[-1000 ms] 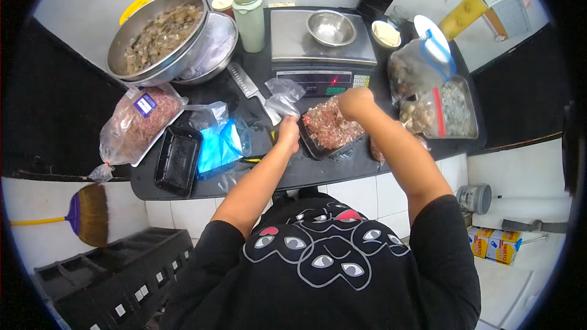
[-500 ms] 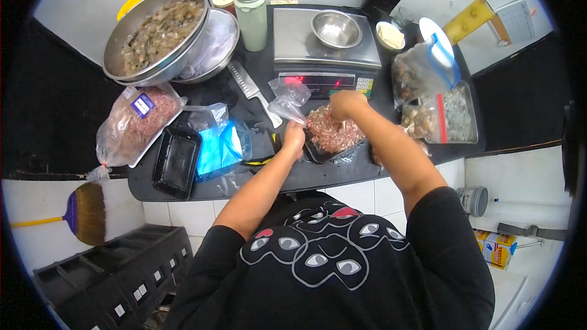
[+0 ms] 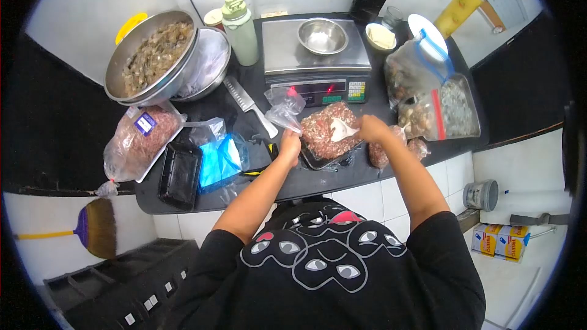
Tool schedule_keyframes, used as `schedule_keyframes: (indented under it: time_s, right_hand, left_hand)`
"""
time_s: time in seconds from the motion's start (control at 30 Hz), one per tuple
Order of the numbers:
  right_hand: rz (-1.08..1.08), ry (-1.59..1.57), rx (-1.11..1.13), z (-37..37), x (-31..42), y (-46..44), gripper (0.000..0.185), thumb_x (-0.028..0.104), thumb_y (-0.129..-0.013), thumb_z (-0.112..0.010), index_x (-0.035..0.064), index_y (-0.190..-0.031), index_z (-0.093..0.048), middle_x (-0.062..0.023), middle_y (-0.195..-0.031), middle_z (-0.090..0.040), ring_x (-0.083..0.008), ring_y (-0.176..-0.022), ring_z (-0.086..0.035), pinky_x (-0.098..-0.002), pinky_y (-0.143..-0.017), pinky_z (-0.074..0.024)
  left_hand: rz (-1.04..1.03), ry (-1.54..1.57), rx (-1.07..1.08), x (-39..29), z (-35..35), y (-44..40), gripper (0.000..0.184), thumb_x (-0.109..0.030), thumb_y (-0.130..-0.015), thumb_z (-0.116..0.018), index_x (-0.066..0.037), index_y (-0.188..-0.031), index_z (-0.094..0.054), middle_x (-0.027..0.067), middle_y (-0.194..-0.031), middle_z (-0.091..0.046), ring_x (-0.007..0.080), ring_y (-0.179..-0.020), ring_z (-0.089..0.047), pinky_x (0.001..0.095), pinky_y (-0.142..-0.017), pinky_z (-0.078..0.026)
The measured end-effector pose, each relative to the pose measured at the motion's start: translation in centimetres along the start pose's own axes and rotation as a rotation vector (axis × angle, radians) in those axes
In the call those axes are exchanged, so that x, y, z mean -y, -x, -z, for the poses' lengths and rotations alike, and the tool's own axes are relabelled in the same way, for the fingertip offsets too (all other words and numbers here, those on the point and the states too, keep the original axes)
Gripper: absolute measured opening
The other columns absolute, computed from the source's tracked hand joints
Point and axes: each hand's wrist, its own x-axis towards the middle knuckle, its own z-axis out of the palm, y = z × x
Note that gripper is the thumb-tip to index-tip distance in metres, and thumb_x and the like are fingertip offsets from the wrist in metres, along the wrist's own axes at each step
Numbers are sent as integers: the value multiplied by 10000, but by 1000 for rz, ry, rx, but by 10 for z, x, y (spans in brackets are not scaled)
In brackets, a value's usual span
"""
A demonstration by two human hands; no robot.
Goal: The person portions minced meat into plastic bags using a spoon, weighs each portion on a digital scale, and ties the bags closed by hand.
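My left hand (image 3: 291, 145) is closed on a clear plastic bag (image 3: 284, 109), held upright at the left edge of a black tray (image 3: 313, 162) heaped with ground meat (image 3: 327, 125). In my right hand (image 3: 373, 128) is the handle of a white spoon (image 3: 343, 130), its bowl resting on the meat. Just right of the tray lie knotted bags of meat (image 3: 379, 155), partly behind my right forearm. Behind the meat stands a digital scale (image 3: 284, 67) with a steel bowl (image 3: 323, 36) on its plate. A kitchen knife (image 3: 251, 105) lies left of the bag.
To the left are a large bowl of shrimp (image 3: 158, 55), a green bottle (image 3: 240, 33), a big bag of ground meat (image 3: 143, 140), an empty black tray (image 3: 180, 174) and a blue plastic packet (image 3: 221, 162). Zip bags (image 3: 419, 73) and a metal tray (image 3: 468, 110) stand at right.
My right hand has moved right and toward me, bringing the white spoon into plain sight on the meat. My left hand still holds the bag. The whole view has shifted slightly.
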Motion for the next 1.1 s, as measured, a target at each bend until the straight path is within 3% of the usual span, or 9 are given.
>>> schedule_keyframes:
  time_s: [0.17, 0.27, 0.4, 0.5, 0.63, 0.73, 0.87, 1.03, 1.1]
  right_hand:
    - [14, -44, -82, -32, -5, 10, 320, 237, -690, -642, 147, -996, -670, -163, -976, -638, -321, -899, -615, -387, -821, -476]
    - [-70, 173, 6, 5, 45, 22, 297, 221, -725, -628, 67, -976, -665, -174, -979, -638, -318, -923, -616, -404, -790, -493]
    - [-44, 323, 65, 28, 75, 10, 289, 192, -731, -617, 7, -951, -653, -183, -998, -634, -310, -937, -621, -403, -755, -510]
    - [-33, 346, 129, 36, 90, 2, 312, 186, -721, -631, 20, -985, -640, -175, -1013, -634, -296, -939, -625, -394, -760, -512]
    - [-85, 227, 72, 20, 61, -11, 289, 159, -722, -616, 25, -974, -657, -154, -1039, -633, -303, -969, -615, -394, -769, -506]
    - [-131, 85, -33, -5, 33, 1, 425, 257, -676, -695, 94, -1063, -629, -187, -1003, -627, -339, -921, -611, -416, -798, -489]
    - [-82, -192, -87, -49, 6, 5, 411, 275, -675, -698, 132, -1057, -644, -174, -988, -634, -329, -930, -606, -399, -819, -474]
    - [-115, -322, -164, -67, 7, 18, 379, 259, -711, -674, 150, -1073, -641, -165, -993, -634, -316, -937, -605, -382, -820, -463]
    - [-96, -368, -192, -66, 10, 26, 361, 241, -722, -666, 152, -1071, -643, -158, -990, -636, -309, -932, -607, -380, -813, -464]
  left_hand:
    - [6, 150, 103, 2, 3, -2, 335, -185, -911, -416, -43, -1198, -513, 79, -1172, -541, 189, -1129, -456, 311, -950, -333]
    - [166, 14, -16, -56, -5, 38, 329, -163, -907, -396, -36, -1185, -517, 88, -1151, -558, 193, -1102, -477, 308, -932, -347]
    - [-127, -323, 35, -14, 18, -14, 341, -141, -879, -373, -12, -1149, -536, 132, -1122, -585, 235, -1038, -532, 318, -878, -388]
    - [-84, -313, 146, -9, 21, -37, 350, -134, -865, -367, -5, -1130, -555, 140, -1104, -594, 238, -1039, -535, 319, -874, -393]
    - [-44, -250, 94, -27, 11, -17, 355, -130, -854, -366, 10, -1117, -558, 159, -1087, -602, 265, -1026, -546, 315, -883, -388]
    - [-59, -186, 106, -30, 12, -17, 324, -177, -895, -391, -34, -1107, -590, 104, -1044, -624, 206, -966, -557, 295, -889, -374]
    - [-276, -699, 57, -36, 12, -15, 340, -242, -915, -419, -14, -1112, -575, 81, -987, -635, 205, -892, -580, 305, -823, -424]
    - [-100, -68, 348, -51, -32, 32, 349, -306, -932, -454, -31, -1111, -572, 77, -948, -633, 165, -865, -591, 295, -811, -445]
    - [-99, 5, 428, -34, -45, 24, 345, -299, -933, -457, -37, -1132, -563, 76, -982, -630, 169, -867, -593, 300, -804, -455]
